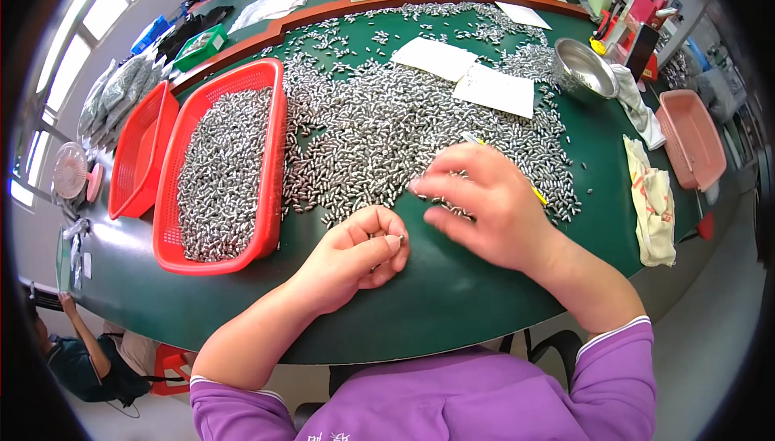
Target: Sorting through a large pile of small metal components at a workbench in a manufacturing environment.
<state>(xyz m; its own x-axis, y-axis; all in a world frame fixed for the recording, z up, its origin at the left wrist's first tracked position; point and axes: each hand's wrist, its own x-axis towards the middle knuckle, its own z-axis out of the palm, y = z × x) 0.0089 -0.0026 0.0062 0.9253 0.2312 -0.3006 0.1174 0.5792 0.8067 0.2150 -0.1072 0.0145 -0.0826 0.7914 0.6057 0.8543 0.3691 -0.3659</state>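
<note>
A big heap of small silver metal pieces covers the green table in front of me. My left hand is curled into a loose fist near the heap's front edge, with a few of the pieces held in its fingers. My right hand lies palm down over the heap's right front part, fingers spread and touching the pieces. A yellow pencil-like stick pokes out from under that hand. A red mesh basket at my left holds many of the same pieces.
A second red basket stands further left. White paper sheets lie on the heap, a steel bowl and cloths at right, a pink tray beyond. Other people sit at the far edge and lower left.
</note>
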